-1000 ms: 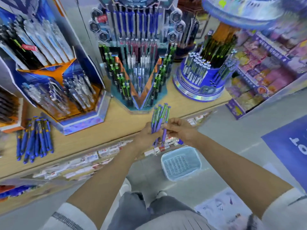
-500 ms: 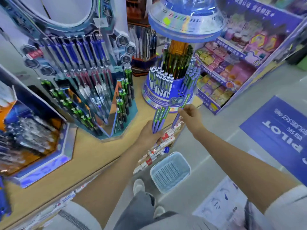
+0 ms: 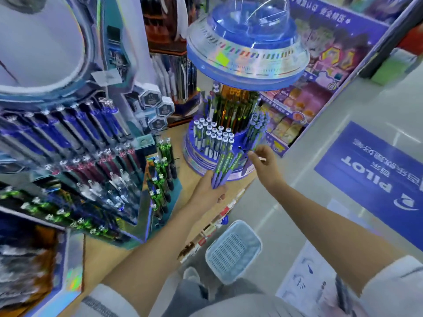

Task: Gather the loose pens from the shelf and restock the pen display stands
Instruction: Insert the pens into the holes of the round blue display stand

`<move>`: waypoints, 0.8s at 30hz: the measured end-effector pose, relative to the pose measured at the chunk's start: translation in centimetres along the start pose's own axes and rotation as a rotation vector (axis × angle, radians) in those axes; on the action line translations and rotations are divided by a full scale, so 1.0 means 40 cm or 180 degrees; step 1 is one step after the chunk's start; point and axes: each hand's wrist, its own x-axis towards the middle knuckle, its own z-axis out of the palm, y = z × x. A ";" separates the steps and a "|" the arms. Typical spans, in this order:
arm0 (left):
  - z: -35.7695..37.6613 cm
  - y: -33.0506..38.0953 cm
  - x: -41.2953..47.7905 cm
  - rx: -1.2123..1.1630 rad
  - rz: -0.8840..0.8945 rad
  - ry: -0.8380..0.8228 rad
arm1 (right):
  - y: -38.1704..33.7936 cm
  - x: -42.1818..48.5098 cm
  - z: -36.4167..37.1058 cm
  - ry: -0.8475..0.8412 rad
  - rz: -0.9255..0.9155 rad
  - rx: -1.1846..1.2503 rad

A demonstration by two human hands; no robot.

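My left hand (image 3: 206, 194) is shut on a bundle of purple-and-green pens (image 3: 223, 167), fanned upward in front of the round blue pen display stand (image 3: 194, 154). My right hand (image 3: 263, 162) is at the stand's front right rim, its fingers pinched on a single purple pen (image 3: 246, 167) that points down toward the stand's holes. White-capped pens (image 3: 214, 136) fill the stand's front left, purple ones (image 3: 257, 126) its right, and dark green ones stand in the middle under a clear blue dome (image 3: 248, 49).
The stand sits at the right end of a wooden shelf (image 3: 103, 259). A tall teal display (image 3: 142, 202) with green, white and blue pens crowds the left. A light blue basket (image 3: 233, 250) is on the floor below, beside a blue PILOT floor sticker (image 3: 370, 170).
The view has swung right, from the loose pens on the shelf to the round stand. My right hand drew one pen from the bundle and carried it to the stand's rim.
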 end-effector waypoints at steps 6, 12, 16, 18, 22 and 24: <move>0.003 0.015 0.018 0.0041 -0.0043 -0.0097 | -0.045 0.052 -0.035 0.0647 -0.0131 0.0332; -0.016 0.016 0.024 0.0164 -0.0078 -0.0242 | -0.062 0.063 -0.005 0.0920 0.0044 -0.0009; -0.032 0.009 0.022 0.0274 -0.0085 -0.0571 | -0.063 0.059 0.022 0.0953 0.0198 -0.0235; -0.038 0.003 0.021 0.0233 -0.0151 -0.0681 | -0.065 0.061 0.029 0.0986 0.0261 -0.0303; -0.045 -0.006 0.013 0.0073 -0.0150 -0.0915 | -0.067 0.077 0.032 0.1005 0.0264 -0.0611; -0.050 -0.009 0.009 0.0044 -0.0110 -0.0958 | -0.063 0.082 0.037 0.0954 0.0268 -0.0792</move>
